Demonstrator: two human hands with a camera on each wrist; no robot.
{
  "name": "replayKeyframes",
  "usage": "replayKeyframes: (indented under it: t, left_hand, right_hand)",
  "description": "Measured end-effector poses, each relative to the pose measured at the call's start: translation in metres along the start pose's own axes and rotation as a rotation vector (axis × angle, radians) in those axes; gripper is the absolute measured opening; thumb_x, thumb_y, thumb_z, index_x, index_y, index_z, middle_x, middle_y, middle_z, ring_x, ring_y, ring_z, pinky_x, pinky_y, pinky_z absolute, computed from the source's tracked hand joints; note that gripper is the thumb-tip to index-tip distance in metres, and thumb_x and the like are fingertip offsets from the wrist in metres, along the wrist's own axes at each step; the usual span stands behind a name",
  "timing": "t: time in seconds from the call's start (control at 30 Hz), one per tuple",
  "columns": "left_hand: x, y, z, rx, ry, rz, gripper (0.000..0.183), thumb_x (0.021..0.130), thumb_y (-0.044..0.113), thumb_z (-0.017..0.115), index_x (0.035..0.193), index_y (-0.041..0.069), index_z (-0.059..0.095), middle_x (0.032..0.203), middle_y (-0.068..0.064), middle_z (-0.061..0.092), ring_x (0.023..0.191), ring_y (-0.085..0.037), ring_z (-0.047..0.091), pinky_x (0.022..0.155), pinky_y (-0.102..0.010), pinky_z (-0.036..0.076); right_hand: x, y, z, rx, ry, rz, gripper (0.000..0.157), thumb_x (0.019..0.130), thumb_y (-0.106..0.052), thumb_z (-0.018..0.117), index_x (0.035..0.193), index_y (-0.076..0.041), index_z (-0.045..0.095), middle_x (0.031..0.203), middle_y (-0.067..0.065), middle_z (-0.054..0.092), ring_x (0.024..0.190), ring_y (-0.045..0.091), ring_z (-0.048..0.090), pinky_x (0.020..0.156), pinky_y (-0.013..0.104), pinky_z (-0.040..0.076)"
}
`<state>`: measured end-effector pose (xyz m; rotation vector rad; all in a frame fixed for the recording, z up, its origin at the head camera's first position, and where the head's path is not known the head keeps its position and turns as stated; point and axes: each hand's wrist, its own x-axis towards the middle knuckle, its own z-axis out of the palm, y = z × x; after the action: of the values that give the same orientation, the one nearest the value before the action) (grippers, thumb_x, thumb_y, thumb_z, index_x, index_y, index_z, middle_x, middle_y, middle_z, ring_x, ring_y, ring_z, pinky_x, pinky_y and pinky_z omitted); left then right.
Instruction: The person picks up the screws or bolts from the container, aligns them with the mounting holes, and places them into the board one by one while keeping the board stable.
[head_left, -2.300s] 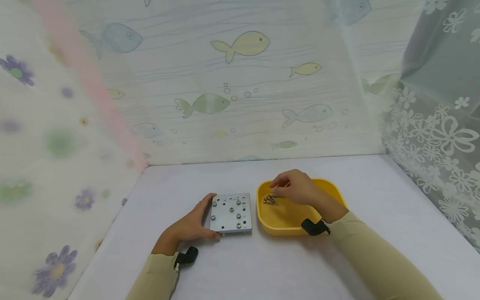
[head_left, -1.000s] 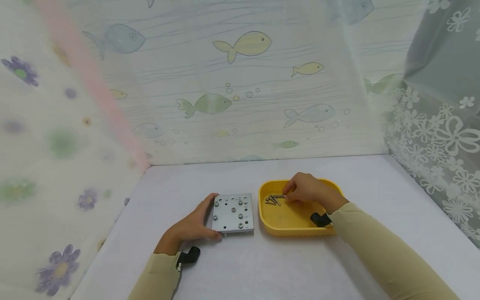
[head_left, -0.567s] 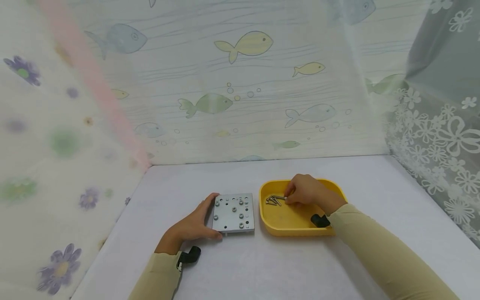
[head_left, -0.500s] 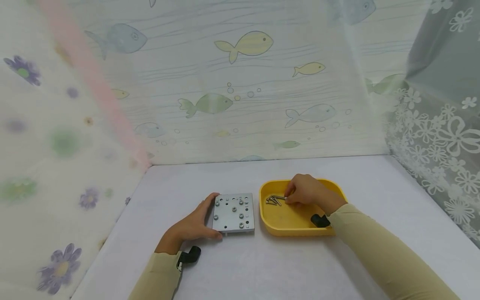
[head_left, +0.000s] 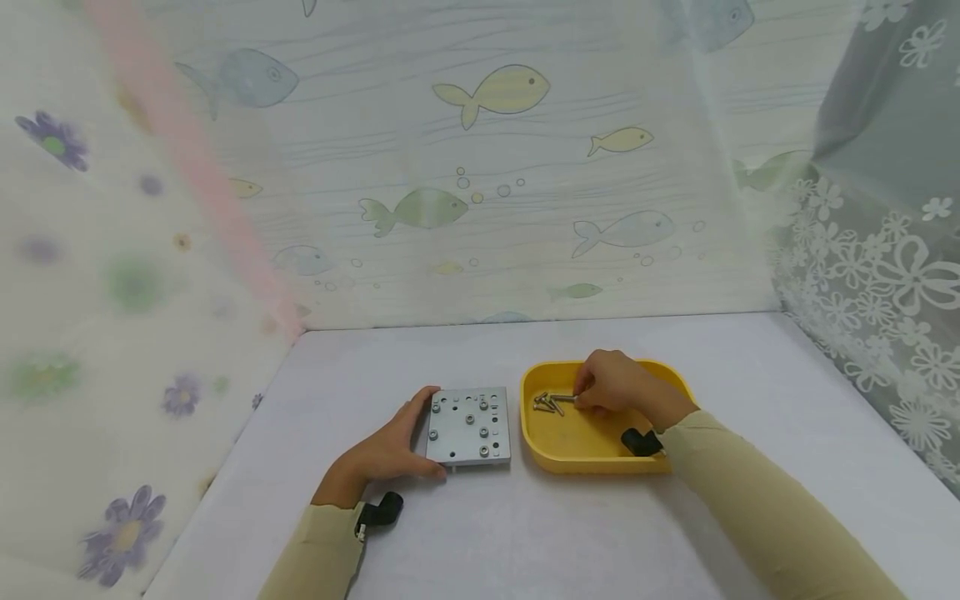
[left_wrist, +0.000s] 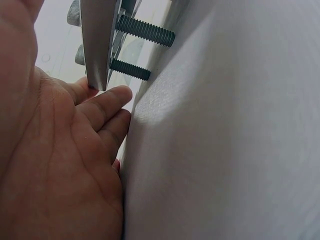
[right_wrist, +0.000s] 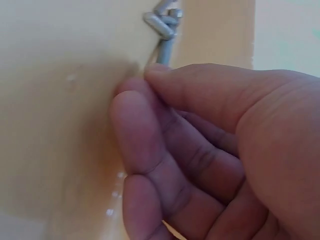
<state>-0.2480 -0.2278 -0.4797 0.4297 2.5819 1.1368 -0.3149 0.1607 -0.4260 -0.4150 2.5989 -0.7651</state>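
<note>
Your right hand point(head_left: 617, 382) has dipped into the tray point(head_left: 600, 467) and now pinches a screw point(head_left: 565, 398) there, so one is at your fingertips. Your left hand point(head_left: 386, 450), spread wide, holds the plate point(head_left: 453, 429) just beside the tray.

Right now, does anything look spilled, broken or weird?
Nothing stands out: the loose screws lie jumbled, but inside the yellow tray, and the drilled metal plate beside it shows no visible damage.
</note>
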Motion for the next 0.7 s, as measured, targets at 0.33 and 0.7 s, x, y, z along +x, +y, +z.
replayKeyframes:
  t: [0.33, 0.7]
  left_hand:
    - [-0.001, 0.001, 0.0, 0.003, 0.004, 0.001, 0.135, 0.058, 0.045, 0.097, 0.165, 0.028, 0.016, 0.172, 0.001, 0.018, 0.161, -0.026, 0.01, 0.127, -0.06, 0.013]
    - [-0.001, 0.002, 0.0, 0.001, 0.004, 0.007, 0.135, 0.059, 0.045, 0.097, 0.165, 0.027, 0.015, 0.172, 0.002, 0.016, 0.161, -0.025, 0.009, 0.127, -0.059, 0.013]
  right_hand:
    - [-0.008, -0.005, -0.01, -0.01, 0.001, -0.065, 0.005, 0.092, -0.014, 0.075, 0.094, -0.01, 0.078, 0.075, 0.002, 0.068, 0.066, 0.016, 0.061, 0.064, 0.028, 0.052]
    - [-0.014, -0.005, -0.015, 0.095, 0.04, -0.084, 0.013, 0.096, -0.017, 0.073, 0.105, -0.009, 0.077, 0.089, 0.006, 0.073, 0.073, 0.019, 0.063, 0.066, 0.03, 0.052]
